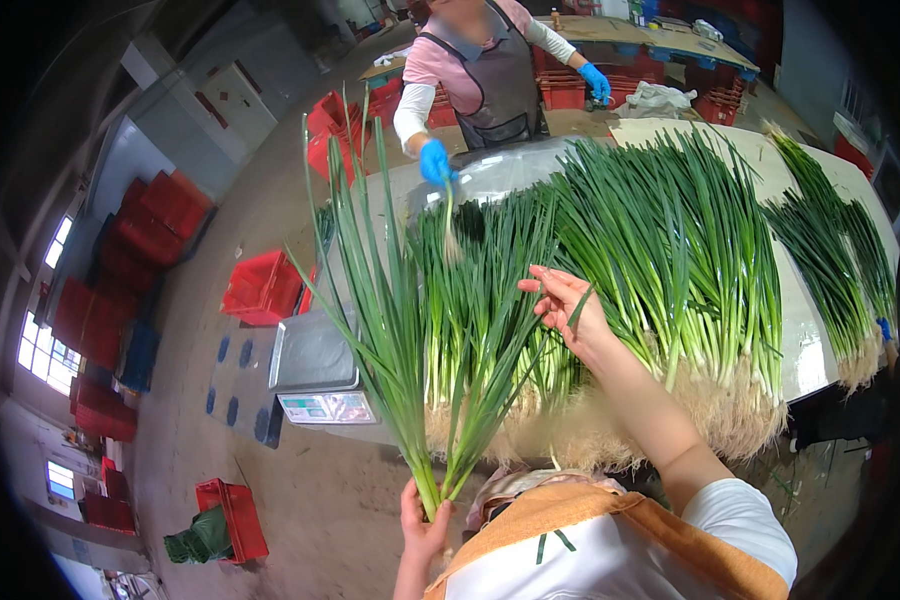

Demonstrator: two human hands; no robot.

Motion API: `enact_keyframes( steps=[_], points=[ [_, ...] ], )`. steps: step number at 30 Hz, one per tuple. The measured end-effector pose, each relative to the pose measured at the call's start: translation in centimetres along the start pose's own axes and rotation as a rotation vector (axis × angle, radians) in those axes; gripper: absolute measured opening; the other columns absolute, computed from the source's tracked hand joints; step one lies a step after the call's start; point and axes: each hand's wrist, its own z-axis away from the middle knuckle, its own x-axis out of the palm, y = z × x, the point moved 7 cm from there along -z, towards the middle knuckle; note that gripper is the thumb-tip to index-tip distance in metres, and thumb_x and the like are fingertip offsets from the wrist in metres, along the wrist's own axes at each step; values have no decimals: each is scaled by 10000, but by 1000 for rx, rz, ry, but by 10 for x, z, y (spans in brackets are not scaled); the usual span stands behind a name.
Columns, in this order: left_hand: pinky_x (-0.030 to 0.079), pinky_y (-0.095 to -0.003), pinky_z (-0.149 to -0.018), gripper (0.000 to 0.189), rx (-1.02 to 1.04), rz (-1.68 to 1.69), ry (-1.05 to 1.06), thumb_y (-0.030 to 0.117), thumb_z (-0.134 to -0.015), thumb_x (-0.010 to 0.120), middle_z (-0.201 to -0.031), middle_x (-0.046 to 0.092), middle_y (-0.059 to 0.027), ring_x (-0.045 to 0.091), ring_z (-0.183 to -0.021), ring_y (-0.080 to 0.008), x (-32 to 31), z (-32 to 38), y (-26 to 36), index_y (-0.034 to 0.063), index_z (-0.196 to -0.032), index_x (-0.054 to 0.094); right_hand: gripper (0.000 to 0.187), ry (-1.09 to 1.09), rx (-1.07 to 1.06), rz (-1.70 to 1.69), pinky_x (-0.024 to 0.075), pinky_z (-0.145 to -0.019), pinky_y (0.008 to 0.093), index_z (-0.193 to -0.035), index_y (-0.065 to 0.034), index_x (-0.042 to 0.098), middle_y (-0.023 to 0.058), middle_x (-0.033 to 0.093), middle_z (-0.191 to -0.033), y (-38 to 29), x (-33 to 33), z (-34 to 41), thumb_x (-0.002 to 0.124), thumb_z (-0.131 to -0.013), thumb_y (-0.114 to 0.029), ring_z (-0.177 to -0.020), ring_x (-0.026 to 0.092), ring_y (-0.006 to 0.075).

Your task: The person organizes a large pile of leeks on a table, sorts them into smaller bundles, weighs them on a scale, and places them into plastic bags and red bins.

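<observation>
My left hand (pixel 424 525) is closed around the pale lower stems of a bunch of green onions (pixel 390 337), whose long leaves fan upward. My right hand (pixel 566 304) is raised over the table, fingers partly curled, with a strip of green leaf (pixel 581 306) at its palm side; whether it grips the strip I cannot tell. Beneath it lie rows of green onions (pixel 487 270) with roots towards me. A larger pile of green onions (pixel 667 247) lies to the right. A digital scale (pixel 315 352) stands left of the held bunch.
Across the table a co-worker (pixel 495 75) in blue gloves holds a small onion stalk (pixel 450 225) by its upper end. More onion bundles (pixel 832 262) lie on the right part of the table (pixel 802 330). Red plastic crates (pixel 262 289) stand on the floor at left, one (pixel 232 517) near me.
</observation>
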Motion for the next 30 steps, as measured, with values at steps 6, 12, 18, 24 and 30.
enact_keyframes(
  steps=[6,12,18,24,30],
  points=[
    [499,-263,-661,520,-45,18,-19,-42,-781,539,-969,520,-111,560,-802,-147,2,-1,-2,-19,-1243,300,271,-26,54,-128,327,-395,165,-1115,-27,462,112,608,-982,1,-1,-9,459,-905,-198,-460,428,35],
    [495,-266,-670,521,-46,-6,-42,-36,-780,543,-976,526,-112,560,-820,-148,3,1,-4,-13,-1245,310,141,-60,31,-221,218,-358,170,-895,-61,525,-37,432,-580,-13,-6,0,499,-888,-200,-405,301,25],
    [492,-266,-682,532,-84,-44,-78,-28,-778,552,-1001,537,-119,561,-846,-153,10,-1,-10,-9,-1252,309,197,-55,-19,-55,168,-355,184,-883,-56,522,-86,272,-469,-20,-11,5,504,-889,-252,-380,217,25],
    [472,-242,-682,514,-45,-109,-71,1,-780,569,-941,579,-100,573,-790,-134,10,-2,-7,-7,-1238,336,245,-150,103,497,336,-382,160,-888,-37,523,83,644,-780,-1,-16,10,502,-880,-281,-434,468,47],
    [470,-268,-660,497,48,-267,-95,45,-765,592,-878,603,-111,587,-746,-156,5,-6,-10,-9,-1209,374,328,-296,114,555,342,-380,171,-1057,25,508,98,652,-808,9,-5,13,450,-901,-258,-411,458,47]
  ],
)
